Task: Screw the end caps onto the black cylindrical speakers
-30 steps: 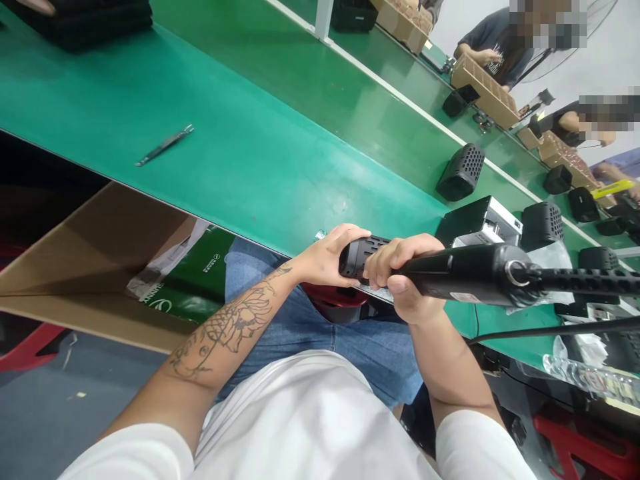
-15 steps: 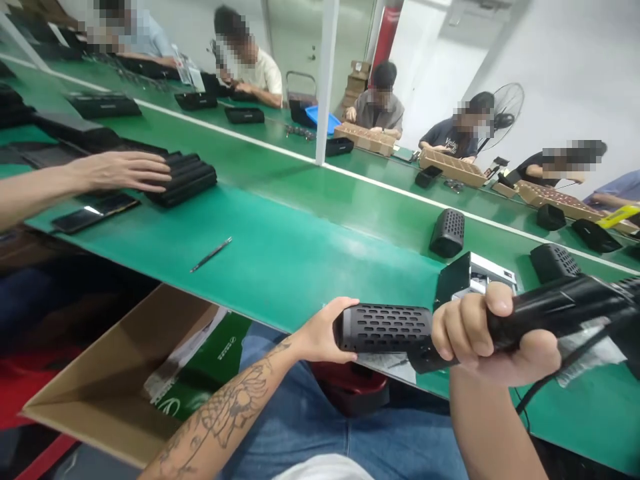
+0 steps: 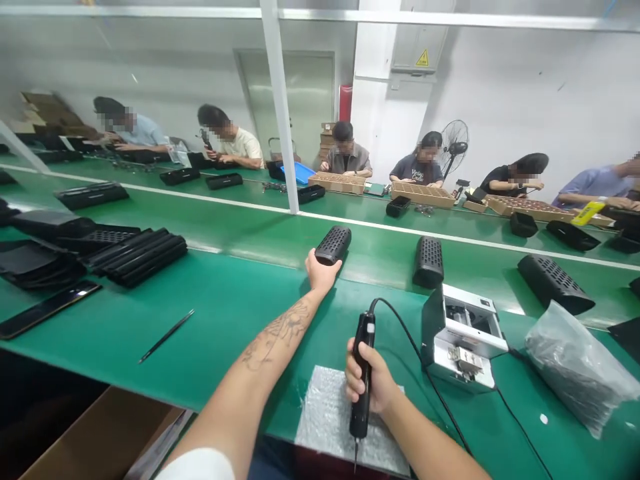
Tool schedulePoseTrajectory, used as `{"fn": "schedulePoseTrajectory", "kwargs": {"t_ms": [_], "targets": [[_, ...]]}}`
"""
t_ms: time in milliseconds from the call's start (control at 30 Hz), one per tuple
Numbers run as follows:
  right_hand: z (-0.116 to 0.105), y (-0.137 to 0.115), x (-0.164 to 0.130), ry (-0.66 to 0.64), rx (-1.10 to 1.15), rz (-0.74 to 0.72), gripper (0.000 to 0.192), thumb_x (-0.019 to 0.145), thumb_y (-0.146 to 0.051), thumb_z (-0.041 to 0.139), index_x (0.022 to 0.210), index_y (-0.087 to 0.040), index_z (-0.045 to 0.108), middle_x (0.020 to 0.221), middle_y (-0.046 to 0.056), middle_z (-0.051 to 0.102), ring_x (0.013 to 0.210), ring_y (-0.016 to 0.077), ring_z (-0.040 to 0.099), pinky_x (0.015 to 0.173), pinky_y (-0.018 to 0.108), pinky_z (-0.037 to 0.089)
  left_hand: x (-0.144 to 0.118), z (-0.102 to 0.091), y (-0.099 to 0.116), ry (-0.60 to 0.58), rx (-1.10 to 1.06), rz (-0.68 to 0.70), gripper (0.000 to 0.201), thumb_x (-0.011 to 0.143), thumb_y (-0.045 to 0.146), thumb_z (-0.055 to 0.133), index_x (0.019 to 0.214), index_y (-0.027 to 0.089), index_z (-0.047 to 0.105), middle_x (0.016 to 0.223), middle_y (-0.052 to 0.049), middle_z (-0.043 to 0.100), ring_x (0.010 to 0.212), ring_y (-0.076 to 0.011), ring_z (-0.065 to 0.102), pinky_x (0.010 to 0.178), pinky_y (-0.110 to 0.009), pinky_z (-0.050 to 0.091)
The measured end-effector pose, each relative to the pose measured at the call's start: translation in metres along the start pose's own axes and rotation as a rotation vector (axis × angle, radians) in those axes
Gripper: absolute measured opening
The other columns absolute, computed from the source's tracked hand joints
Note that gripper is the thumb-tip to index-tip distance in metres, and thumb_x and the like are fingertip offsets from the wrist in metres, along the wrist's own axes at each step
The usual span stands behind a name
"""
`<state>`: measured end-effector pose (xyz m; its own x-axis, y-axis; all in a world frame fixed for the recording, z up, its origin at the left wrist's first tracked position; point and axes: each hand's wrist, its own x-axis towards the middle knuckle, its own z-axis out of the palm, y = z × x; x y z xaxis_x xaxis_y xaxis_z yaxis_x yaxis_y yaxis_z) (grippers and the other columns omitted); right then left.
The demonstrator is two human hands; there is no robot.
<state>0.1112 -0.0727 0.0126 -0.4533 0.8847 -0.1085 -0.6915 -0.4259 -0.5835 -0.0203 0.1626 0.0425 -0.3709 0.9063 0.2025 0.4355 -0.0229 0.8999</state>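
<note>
The left hand [image 3: 320,273] is closed on a perforated black housing [image 3: 333,244] at twelve o'clock on the green belt [image 3: 240,300]; an electric screwdriver [image 3: 363,373] is gripped upright by the right hand [image 3: 373,383] (fastening seemingly finished; release remains).

Gripping electric screwdriver [image 3: 362,373] upright in right hand [image 3: 373,385]; left hand [image 3: 320,273] touching perforated black casing [image 3: 333,244] at 12 o'clock.
</note>
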Motion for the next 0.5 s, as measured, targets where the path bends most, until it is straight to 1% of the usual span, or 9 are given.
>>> {"fn": "schedulePoseTrajectory", "kwargs": {"t_ms": [67, 133, 200, 267, 333, 400, 433, 467, 500], "targets": [[-0.008, 0.007, 0.003, 0.044, 0.034, 0.034, 0.05, 0.083, -0.065, 0.086, 0.099, -0.025, 0.061, 0.054, -0.013, 0.048, 0.037, 0.0049, 0.028, 0.037, 0.018, 0.039, 0.01, 0.029, 0.007, -0.008, 0.021, -0.022, 0.1, 0.081, 0.04, 0.088, 0.159, 0.017, 0.031, 0.157, -0.023, 0.045, 0.154, -0.0339, 0.046, 0.128, -0.052, 0.039], [-0.014, 0.011, 0.004, 0.078, 0.067, 0.062, 0.05, 0.082, -0.065, 0.087, 0.098, -0.025, 0.063, 0.054, -0.013, 0.048, 0.038, 0.0057, 0.03, 0.038, 0.019, 0.039, 0.013, 0.05, 0.01, -0.036, 0.039, -0.039, 0.1, 0.079, 0.037, 0.091, 0.158, 0.018, 0.031, 0.156, -0.023, 0.044, 0.154, -0.0349, 0.046, 0.128, -0.051, 0.039], [-0.018, 0.011, 0.005, 0.113, 0.098, 0.067, 0.051, 0.079, -0.065, 0.088, 0.099, -0.025, 0.063, 0.054, -0.013, 0.049, 0.039, 0.0066, 0.032, 0.039, 0.021, 0.04, 0.012, 0.061, 0.013, -0.072, 0.048, -0.046, 0.102, 0.075, 0.033, 0.094, 0.156, 0.02, 0.033, 0.156, -0.023, 0.043, 0.154, -0.0369, 0.046, 0.128, -0.051, 0.038], [-0.021, 0.008, 0.008, 0.147, 0.121, 0.06, 0.05, 0.078, -0.064, 0.088, 0.1, -0.025, 0.064, 0.055, -0.012, 0.049, 0.041, 0.0074, 0.035, 0.041, 0.022, 0.04, 0.011, 0.063, 0.019, -0.099, 0.043, -0.039, 0.105, 0.069, 0.027, 0.096, 0.154, 0.019, 0.034, 0.156, -0.024, 0.041, 0.155, -0.0402, 0.044, 0.13, -0.055, 0.035], [-0.024, 0.005, 0.01, 0.173, 0.132, 0.057, 0.047, 0.08, -0.061, 0.087, 0.101, -0.025, 0.065, 0.056, -0.012, 0.051, 0.042, 0.0085, 0.038, 0.042, 0.023, 0.041, 0.007, 0.055, 0.031, -0.104, 0.018, -0.01, 0.104, 0.067, 0.019, 0.095, 0.153, 0.016, 0.036, 0.16, -0.026, 0.037, 0.158, -0.0424, 0.039, 0.132, -0.058, 0.031], [-0.025, 0.004, 0.013, 0.19, 0.133, 0.063, 0.043, 0.081, -0.057, 0.084, 0.102, -0.025, 0.065, 0.056, -0.011, 0.052, 0.043, 0.0097, 0.041, 0.044, 0.024, 0.041, -0.004, 0.038, 0.052, -0.111, -0.039, 0.049, 0.09, 0.073, 0.015, 0.087, 0.15, 0.015, 0.041, 0.161, -0.026, 0.038, 0.157, -0.039, 0.041, 0.133, -0.055, 0.032], [-0.024, 0.004, 0.014, 0.196, 0.132, 0.07, 0.041, 0.083, -0.056, 0.083, 0.101, -0.024, 0.065, 0.056, -0.011, 0.052, 0.043, 0.0102, 0.042, 0.044, 0.024, 0.041, -0.016, 0.026, 0.065, -0.131, -0.08, 0.088, 0.077, 0.079, 0.016, 0.082, 0.147, 0.015, 0.044, 0.157, -0.024, 0.045, 0.152, -0.0346, 0.049, 0.13, -0.052, 0.038], [-0.024, 0.004, 0.014, 0.202, 0.13, 0.079, 0.038, 0.084, -0.054, 0.081, 0.101, -0.024, 0.065, 0.057, -0.01, 0.053, 0.043, 0.0106, 0.043, 0.045, 0.024, 0.042, -0.032, 0.009, 0.079, -0.162, -0.138, 0.133, 0.062, 0.086, 0.019, 0.075, 0.142, 0.015, 0.048, 0.148, -0.02, 0.055, 0.14, -0.0295, 0.06, 0.124, -0.048, 0.046], [-0.023, 0.004, 0.015, 0.207, 0.127, 0.09, 0.036, 0.085, -0.052, 0.08, 0.101, -0.024, 0.065, 0.057, -0.01, 0.053, 0.043, 0.0109, 0.043, 0.045, 0.025, 0.042, -0.053, -0.011, 0.094, -0.192, -0.194, 0.175, 0.047, 0.092, 0.022, 0.069, 0.135, 0.017, 0.053, 0.134, -0.015, 0.065, 0.125, -0.0247, 0.069, 0.117, -0.044, 0.053]]}}
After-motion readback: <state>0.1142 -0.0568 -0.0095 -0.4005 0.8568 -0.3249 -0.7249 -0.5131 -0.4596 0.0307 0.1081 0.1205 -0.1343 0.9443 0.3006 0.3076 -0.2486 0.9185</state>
